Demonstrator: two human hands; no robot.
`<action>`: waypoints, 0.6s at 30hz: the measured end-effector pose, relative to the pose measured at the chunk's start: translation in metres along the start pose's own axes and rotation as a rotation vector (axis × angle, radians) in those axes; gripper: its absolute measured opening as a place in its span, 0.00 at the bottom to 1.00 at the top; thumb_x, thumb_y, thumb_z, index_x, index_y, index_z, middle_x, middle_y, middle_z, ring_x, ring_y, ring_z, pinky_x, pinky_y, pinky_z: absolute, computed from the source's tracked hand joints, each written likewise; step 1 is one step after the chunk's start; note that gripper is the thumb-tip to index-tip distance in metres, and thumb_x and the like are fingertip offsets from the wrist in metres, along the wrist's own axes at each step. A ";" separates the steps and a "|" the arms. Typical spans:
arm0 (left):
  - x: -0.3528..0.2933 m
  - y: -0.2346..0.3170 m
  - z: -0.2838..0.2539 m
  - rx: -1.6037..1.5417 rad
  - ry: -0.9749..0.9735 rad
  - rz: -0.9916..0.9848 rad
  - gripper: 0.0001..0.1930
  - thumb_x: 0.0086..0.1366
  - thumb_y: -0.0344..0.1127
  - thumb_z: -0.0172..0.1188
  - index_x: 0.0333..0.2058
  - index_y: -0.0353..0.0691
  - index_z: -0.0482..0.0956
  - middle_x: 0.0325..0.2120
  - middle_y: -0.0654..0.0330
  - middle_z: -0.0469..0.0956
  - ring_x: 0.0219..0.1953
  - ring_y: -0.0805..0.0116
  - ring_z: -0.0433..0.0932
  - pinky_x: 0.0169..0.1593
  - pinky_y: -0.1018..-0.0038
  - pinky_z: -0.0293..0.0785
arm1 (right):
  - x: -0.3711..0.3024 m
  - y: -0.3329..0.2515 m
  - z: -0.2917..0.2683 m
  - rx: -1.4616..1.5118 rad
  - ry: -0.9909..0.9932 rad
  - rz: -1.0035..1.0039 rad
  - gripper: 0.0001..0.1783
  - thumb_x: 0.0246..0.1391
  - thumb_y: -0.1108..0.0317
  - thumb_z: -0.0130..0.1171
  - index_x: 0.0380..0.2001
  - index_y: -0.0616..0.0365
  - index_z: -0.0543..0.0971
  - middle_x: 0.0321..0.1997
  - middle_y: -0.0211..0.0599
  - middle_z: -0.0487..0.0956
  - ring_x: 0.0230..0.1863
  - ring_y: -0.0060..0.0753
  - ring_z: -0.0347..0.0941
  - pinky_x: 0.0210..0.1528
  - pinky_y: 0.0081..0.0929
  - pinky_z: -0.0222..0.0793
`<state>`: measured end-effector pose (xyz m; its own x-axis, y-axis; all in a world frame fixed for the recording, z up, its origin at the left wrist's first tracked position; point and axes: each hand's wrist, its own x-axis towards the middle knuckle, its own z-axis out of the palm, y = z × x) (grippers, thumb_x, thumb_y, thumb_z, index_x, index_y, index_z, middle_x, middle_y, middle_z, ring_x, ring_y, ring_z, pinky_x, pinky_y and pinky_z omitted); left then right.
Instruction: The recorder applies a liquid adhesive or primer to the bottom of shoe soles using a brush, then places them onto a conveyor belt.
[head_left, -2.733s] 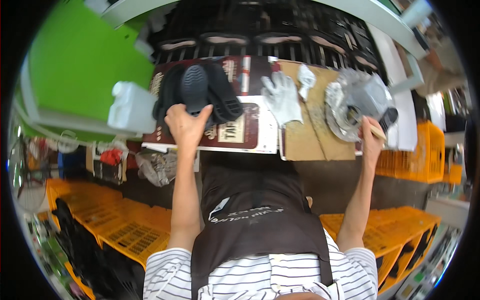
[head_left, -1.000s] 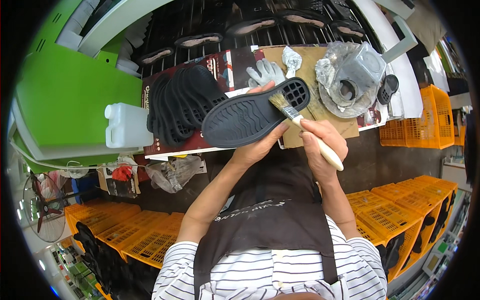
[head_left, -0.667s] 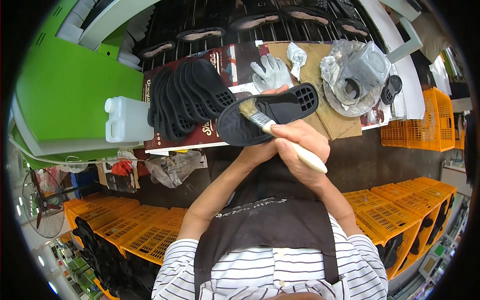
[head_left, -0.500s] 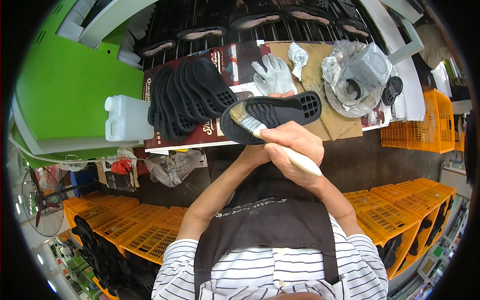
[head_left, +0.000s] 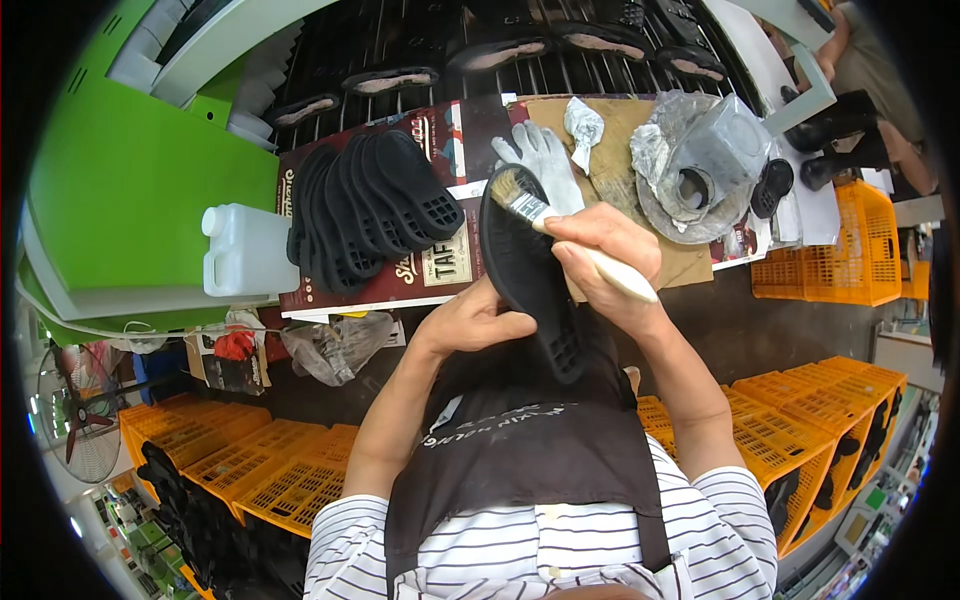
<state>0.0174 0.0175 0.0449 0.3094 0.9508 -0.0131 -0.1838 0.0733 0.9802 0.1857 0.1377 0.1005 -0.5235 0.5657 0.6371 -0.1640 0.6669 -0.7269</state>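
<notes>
My left hand (head_left: 474,318) grips a black shoe sole (head_left: 528,262) by its side, thumb on top and the other fingers hidden beneath. The sole points lengthwise away from me, its end with the square holes toward my apron. In my right hand (head_left: 612,262) is a flat paintbrush (head_left: 627,274) with a pale handle. Its bristles touch the inner face of the sole near the far end. Just beyond the sole lies a light grey glove (head_left: 541,160). A row of black soles (head_left: 372,205) leans together to the left on the printed cardboard.
A white jug (head_left: 248,250) stands at the left edge. On the brown cardboard (head_left: 630,190) sit a crumpled wipe (head_left: 582,128) and a plastic-wrapped container (head_left: 728,140). Behind runs a rack (head_left: 420,50) carrying soles. Orange crates (head_left: 790,405) flank me; another person's arm (head_left: 905,160) shows at far right.
The sole has turned from lying crosswise to pointing lengthwise, its holed end swinging toward me. My left hand has shifted to its left side. The brush has moved slightly up and right.
</notes>
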 end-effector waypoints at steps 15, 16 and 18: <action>-0.029 0.009 0.007 -0.554 0.212 -0.041 0.39 0.66 0.66 0.41 0.53 0.30 0.65 0.30 0.47 0.76 0.26 0.62 0.76 0.27 0.71 0.74 | 0.000 0.011 -0.006 0.062 -0.168 0.031 0.11 0.47 0.79 0.62 0.36 0.67 0.82 0.31 0.43 0.81 0.29 0.33 0.77 0.33 0.25 0.71; -0.030 0.010 0.008 -0.630 0.206 -0.026 0.38 0.66 0.65 0.40 0.53 0.30 0.66 0.31 0.48 0.77 0.28 0.63 0.77 0.30 0.71 0.75 | 0.000 0.010 -0.006 0.076 -0.183 0.033 0.11 0.47 0.79 0.62 0.36 0.67 0.82 0.31 0.43 0.81 0.29 0.33 0.77 0.33 0.25 0.71; -0.030 0.011 0.009 -0.783 0.196 0.005 0.36 0.68 0.63 0.40 0.51 0.30 0.69 0.33 0.49 0.78 0.32 0.64 0.79 0.35 0.72 0.77 | 0.001 0.008 -0.005 0.105 -0.214 0.037 0.10 0.47 0.78 0.62 0.36 0.67 0.82 0.31 0.43 0.81 0.29 0.33 0.76 0.33 0.25 0.71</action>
<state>0.0147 -0.0129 0.0582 0.1506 0.9819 -0.1149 -0.8077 0.1892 0.5584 0.1879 0.1461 0.0967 -0.6941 0.4654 0.5492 -0.2218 0.5875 -0.7783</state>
